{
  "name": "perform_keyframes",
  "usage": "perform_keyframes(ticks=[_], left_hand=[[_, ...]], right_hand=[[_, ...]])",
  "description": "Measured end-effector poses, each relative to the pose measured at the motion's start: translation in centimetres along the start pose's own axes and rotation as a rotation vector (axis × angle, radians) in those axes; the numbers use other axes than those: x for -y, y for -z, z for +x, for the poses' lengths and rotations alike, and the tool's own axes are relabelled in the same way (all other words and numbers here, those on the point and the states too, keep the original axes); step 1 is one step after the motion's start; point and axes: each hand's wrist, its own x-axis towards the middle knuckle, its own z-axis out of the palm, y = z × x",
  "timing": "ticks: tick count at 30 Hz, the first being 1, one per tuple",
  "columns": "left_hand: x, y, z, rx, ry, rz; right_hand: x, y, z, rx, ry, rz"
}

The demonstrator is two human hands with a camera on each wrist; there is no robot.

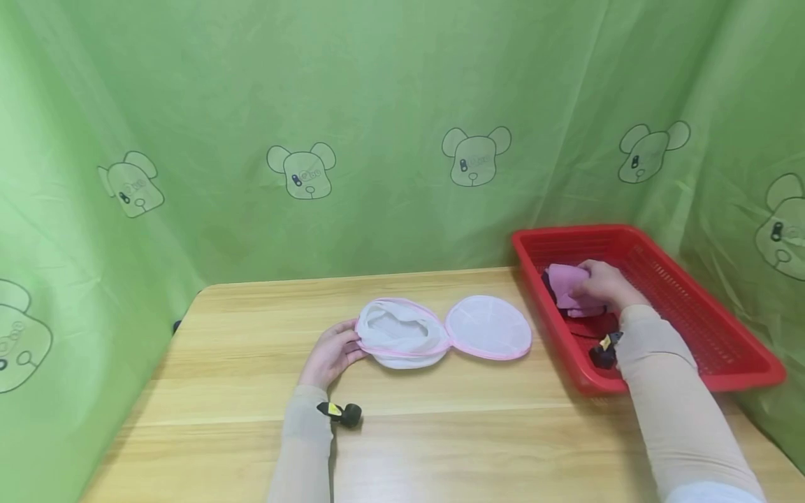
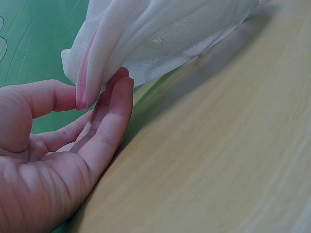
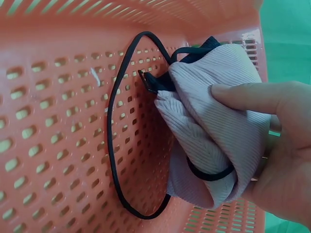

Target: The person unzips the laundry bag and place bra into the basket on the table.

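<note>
My left hand [image 1: 331, 354] pinches the pink-zippered rim of a white mesh laundry bag [image 1: 402, 360] on the table. In the left wrist view, the thumb and fingers stand on either side of the zipper edge [image 2: 83, 73]. The bag's mouth gapes upward, and its round mesh lid [image 1: 489, 327] lies folded out to the right. Inside the red basket, my right hand [image 1: 605, 283] grips a folded pink ribbed garment [image 3: 209, 111], thumb on its near face. A thin black strap [image 3: 111, 131] loops down from the garment against the basket wall; the fingers behind the cloth are mostly hidden.
The red perforated plastic basket [image 1: 748, 360] stands at the right end of the wooden table [image 1: 453, 447], its raised rim around the right hand. A green curtain [image 1: 390, 230] with printed bear heads hangs behind and along both sides.
</note>
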Motion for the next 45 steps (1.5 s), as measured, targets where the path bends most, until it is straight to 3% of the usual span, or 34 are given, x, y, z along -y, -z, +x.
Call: perform_keyframes(ticks=[10, 22, 45], left_hand=[[-0.03, 0.07, 0.07, 0.011, -0.009, 0.012], [-0.10, 0.06, 0.00, 0.034, -0.011, 0.021], [-0.07, -0.05, -0.08, 0.007, -0.005, 0.003]], right_hand=[[0.10, -0.16, -0.06, 0.023, 0.062, -0.070], [0.15, -0.31, -0.46, 0.061, 0.028, -0.016], [0.42, 0.47, 0.08, 0.025, 0.064, -0.074]])
